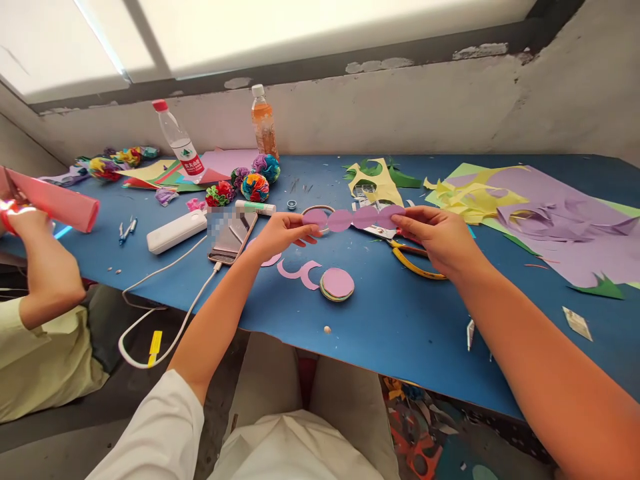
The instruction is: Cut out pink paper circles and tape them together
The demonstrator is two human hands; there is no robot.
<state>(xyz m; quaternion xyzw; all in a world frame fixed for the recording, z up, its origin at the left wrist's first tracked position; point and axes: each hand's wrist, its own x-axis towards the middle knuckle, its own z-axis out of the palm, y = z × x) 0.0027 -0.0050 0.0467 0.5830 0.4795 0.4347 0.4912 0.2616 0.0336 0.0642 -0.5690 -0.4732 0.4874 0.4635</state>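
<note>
Stretched between both hands above the blue table is a chain of joined purple paper circles. My left hand pinches its left end, and my right hand pinches its right end. Below the chain lies a stack of round paper discs, pink-purple on top with green and yellow edges under it. Curved purple paper scraps lie left of the stack. Yellow-handled scissors rest under my right hand, their blades partly hidden. A ring is partly covered by the chain.
A phone with a white cable, a white power bank and a glue stick lie left. Two bottles and paper pompoms stand behind. Cut paper sheets spread right. A co-worker's hand holds scissors and pink paper at far left.
</note>
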